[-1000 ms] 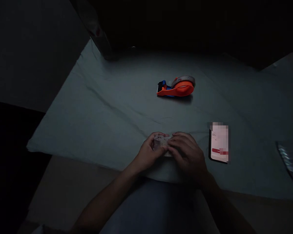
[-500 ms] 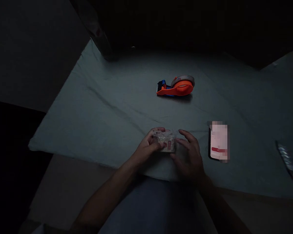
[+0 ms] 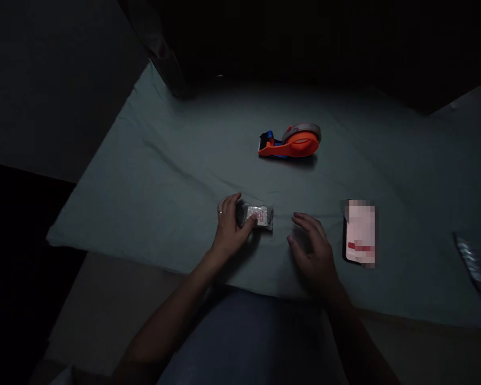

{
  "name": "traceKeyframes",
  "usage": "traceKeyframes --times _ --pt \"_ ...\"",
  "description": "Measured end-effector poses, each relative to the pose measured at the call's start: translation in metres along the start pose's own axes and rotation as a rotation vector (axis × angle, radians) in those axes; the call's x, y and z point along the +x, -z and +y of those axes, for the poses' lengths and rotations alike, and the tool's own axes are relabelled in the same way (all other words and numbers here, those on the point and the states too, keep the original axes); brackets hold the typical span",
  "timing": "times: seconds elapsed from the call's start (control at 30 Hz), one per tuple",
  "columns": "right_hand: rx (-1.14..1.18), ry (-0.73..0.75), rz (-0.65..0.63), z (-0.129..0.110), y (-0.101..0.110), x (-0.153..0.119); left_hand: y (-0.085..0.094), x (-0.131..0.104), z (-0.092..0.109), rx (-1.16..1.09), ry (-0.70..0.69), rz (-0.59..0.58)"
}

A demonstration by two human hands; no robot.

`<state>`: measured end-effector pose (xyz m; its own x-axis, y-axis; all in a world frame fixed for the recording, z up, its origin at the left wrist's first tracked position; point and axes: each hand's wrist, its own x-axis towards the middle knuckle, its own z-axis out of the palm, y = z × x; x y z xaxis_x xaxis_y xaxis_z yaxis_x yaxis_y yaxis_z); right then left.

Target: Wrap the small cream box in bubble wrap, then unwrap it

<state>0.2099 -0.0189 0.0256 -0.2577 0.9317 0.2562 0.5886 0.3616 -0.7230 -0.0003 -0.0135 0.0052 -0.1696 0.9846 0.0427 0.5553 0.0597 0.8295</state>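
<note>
A small packet in clear, shiny wrapping (image 3: 261,215), pale with reddish print, lies on the green cloth (image 3: 176,203). My left hand (image 3: 230,225) is at its left side, thumb resting on the packet and fingers spread apart beyond its left edge; a ring shows on one finger. To the right of the packet, my right hand (image 3: 313,255) hovers with fingers and thumb apart, holding nothing. Between it and the packet there is a gap.
An orange and blue tape dispenser (image 3: 291,144) lies behind the packet. Right of my right hand is a phone (image 3: 359,230) with a lit screen. Dark shiny plastic (image 3: 479,267) lies at the far right. A dark upright object (image 3: 160,53) stands at the back left.
The packet has moved slightly left and away from me, onto the cloth. My left fingers have opened from around it. My right hand has stayed nearly in place, now farther from the packet.
</note>
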Motion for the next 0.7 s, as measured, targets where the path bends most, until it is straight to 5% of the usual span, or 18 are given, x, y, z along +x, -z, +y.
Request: traceKeyframes --times 0.17,0.43,0.7 --pt "0.034 0.004 -0.04 -0.001 -0.001 0.008 -0.01 -0.011 0.0 0.152 0.031 0.025" --pt "-0.03 0.193 -0.098 -0.004 -0.01 0.024 -0.017 -0.028 0.006 0.118 -0.15 -0.093" --pt "-0.091 0.284 -0.083 0.007 -0.022 0.036 -0.019 -0.029 0.004 0.173 -0.262 -0.071"
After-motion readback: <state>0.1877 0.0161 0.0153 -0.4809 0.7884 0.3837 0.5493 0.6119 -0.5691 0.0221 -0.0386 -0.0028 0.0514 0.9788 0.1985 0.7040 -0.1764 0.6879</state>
